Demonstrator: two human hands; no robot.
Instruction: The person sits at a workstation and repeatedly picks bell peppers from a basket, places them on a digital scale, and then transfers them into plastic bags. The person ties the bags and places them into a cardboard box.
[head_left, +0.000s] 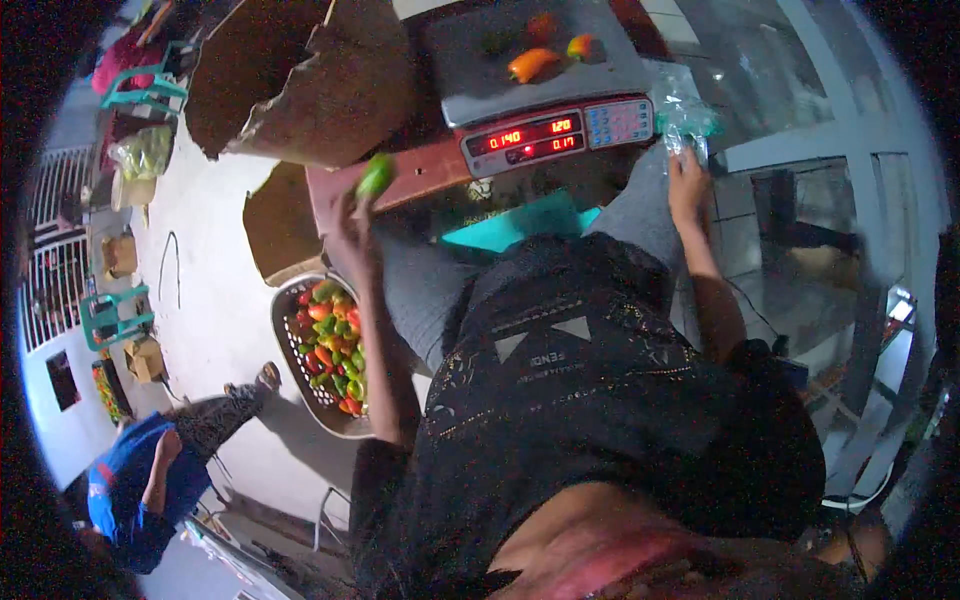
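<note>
A digital scale (555, 139) with lit red figures stands before me, and several orange and red peppers (534, 65) lie on its metal plate, one at the back blurred. My left hand (355, 217), itself blurred, holds a green pepper (376, 175) up to the left of the scale's display. At the scale's right end my right hand (688, 180) grips a clear plastic bag (684, 116) with some green at its lower part. A plastic basket (289, 367) full of red, green and orange peppers (334, 337) sits beside my left thigh.
Torn cardboard (337, 90) rises at the upper left, with another piece (281, 217) below it. A turquoise object (510, 225) lies between my legs. A person in blue (142, 480) is at the lower left. Green plastic chairs (116, 319) and cardboard boxes (142, 358) stand along the far left.
</note>
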